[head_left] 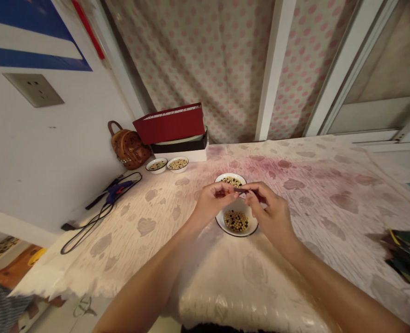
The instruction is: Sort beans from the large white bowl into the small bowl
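Observation:
Both my hands meet above a white bowl (226, 225) of mixed yellow and dark beans on the table. My left hand (212, 201) and my right hand (269, 208) each pinch one end of a thin dark stick-like thing (240, 190) held level between them; what it is I cannot make out. Just beyond my fingers sits a second white bowl (231, 178) with beans in it, partly hidden by the hands.
Two small bowls of beans (166, 164) stand at the back left before a red box (172, 125) stacked on black and white boxes. A brown bag (128, 148) leans on the wall. A blue glue gun (116, 189) with black cord lies left. Dark fabric (406, 254) lies right.

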The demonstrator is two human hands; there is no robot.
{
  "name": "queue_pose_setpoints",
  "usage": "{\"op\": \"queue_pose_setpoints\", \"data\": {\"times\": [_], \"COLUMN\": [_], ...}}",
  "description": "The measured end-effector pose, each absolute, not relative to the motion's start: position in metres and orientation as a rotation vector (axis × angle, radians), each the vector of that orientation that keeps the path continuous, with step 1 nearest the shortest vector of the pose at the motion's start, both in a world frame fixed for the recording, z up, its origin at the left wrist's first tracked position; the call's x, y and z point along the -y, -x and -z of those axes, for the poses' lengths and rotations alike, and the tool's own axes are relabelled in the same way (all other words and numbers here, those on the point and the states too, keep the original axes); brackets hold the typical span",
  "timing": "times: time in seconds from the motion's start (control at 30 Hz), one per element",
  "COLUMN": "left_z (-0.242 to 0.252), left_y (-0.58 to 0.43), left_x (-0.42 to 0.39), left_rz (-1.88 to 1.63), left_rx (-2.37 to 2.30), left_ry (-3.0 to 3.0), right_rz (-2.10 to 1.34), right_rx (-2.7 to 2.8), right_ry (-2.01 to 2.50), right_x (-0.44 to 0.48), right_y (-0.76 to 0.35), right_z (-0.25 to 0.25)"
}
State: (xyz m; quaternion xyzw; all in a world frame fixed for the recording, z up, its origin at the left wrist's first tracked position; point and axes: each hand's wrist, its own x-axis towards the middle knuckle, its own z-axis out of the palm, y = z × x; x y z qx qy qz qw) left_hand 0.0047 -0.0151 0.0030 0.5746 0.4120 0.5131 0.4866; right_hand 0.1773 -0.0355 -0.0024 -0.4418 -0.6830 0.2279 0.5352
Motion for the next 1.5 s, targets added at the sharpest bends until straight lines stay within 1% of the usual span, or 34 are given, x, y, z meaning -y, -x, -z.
{"op": "queue_pose_setpoints", "data": {"times": [0.33, 0.67, 0.77, 0.93, 1.07, 1.17, 1.27, 1.37, 1.5], "left_z": [-0.004, 0.001, 0.001, 0.002, 0.0, -0.007, -0.014, -0.016, -0.012], "left_y": [-0.006, -0.003, 0.0, 0.004, 0.006, 0.008, 0.007, 0.001, -0.008], "left_x": [0.016, 0.013, 0.014, 0.016, 0.006, -0.012, -0.032, -0.046, -0.055], "left_rz": [-1.272, -1.252, -1.16, -0.918, -0.937, -0.924, -0.647, -0.391, -0.354], "left_rx": [-0.97, -1.039, -1.111, -1.216, -1.287, -1.496, -1.724, -1.842, -1.866], "left_ry": [-1.362, -1.419, -1.595, -2.129, -2.14, -2.144, -2.23, -2.252, -2.259], "right_rz": [-0.566, -0.458, -0.45, -0.443, -0.456, -0.454, -0.449, -0.445, -0.436], "right_rx": [1.639, 1.589, 1.539, 1.443, 1.414, 1.421, 1.427, 1.429, 1.422], "right_ry": [1.067, 1.07, 1.055, 1.017, 1.032, 1.036, 1.037, 1.039, 1.046], "right_x": [0.034, 0.034, 0.033, 0.029, 0.026, 0.025, 0.025, 0.024, 0.023], "right_y": [-0.178, -0.18, -0.181, -0.185, -0.185, -0.185, -0.185, -0.185, -0.185], "right_z": [0.005, -0.001, -0.002, -0.004, -0.003, -0.002, -0.002, -0.002, 0.0]}}
